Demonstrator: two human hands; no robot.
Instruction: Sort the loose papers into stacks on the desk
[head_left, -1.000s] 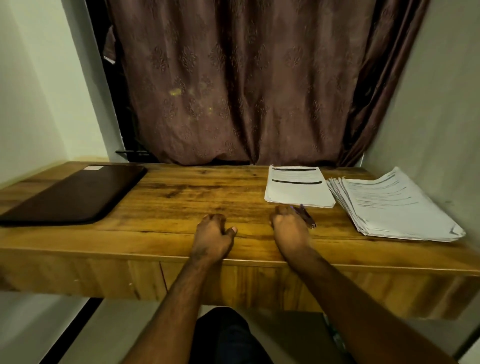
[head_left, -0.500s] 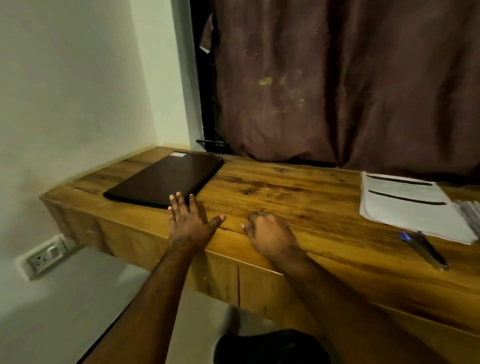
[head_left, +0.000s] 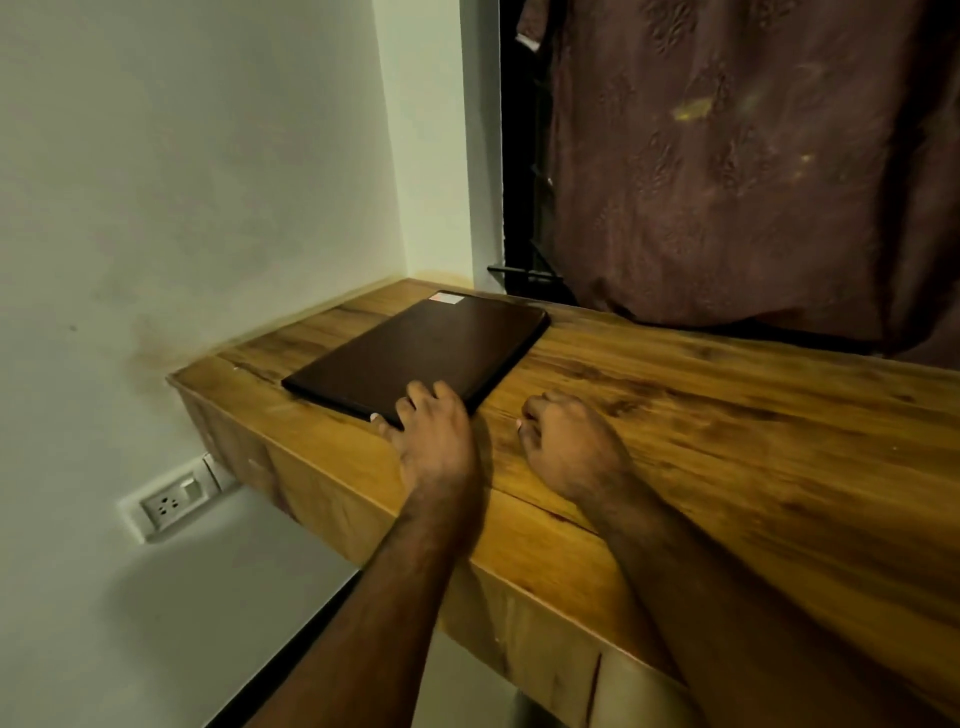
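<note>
So the papers aren't showing anywhere in this view, which means the thing being sorted is sitting somewhere off frame and I can't tell which way it's lying from either hand. What is showing is the wooden surface (head_left: 727, 441) running from about 10 o'clock down to 4 o'clock, with a closed dark laptop (head_left: 421, 348) lying at its 10 o'clock end, long axis pointing roughly toward 1 o'clock. The left hand (head_left: 434, 441) is resting at the laptop's near corner, fingers fairly straight and lying over its edge, thumb down by the side, so that grip is looking loose and not clamping anything as far as I can see. The right hand (head_left: 569, 444) is sitting just at 3 o'clock of it on bare wood, curled into a fist and holding nothing. My guess is the left one is nudging the laptop to make room.
</note>
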